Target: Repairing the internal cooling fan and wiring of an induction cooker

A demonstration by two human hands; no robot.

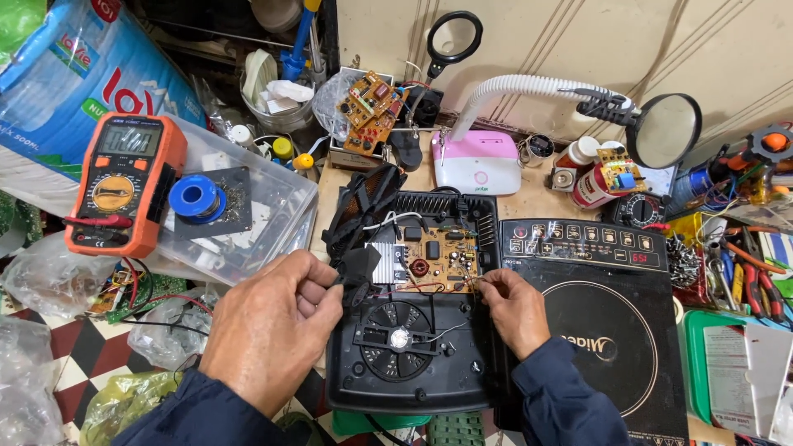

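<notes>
Table: multimeter [124, 183], solder spool [196, 198], cooktop lid [607, 322] around the open base [413, 363]; my left grip [277, 326] pinches a black part [357, 268], right grip [514, 307] pinches a wire [477, 282] at the board [434, 258].

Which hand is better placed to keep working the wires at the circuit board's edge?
Right, most likely. The right hand already pinches thin wires at the right edge of the circuit board. The left hand is closed on a black part by the open cooker base.

Left hand [277, 326] and right hand [514, 310] on opened induction cooker base [405, 363], beside circuit board [434, 260].
</notes>
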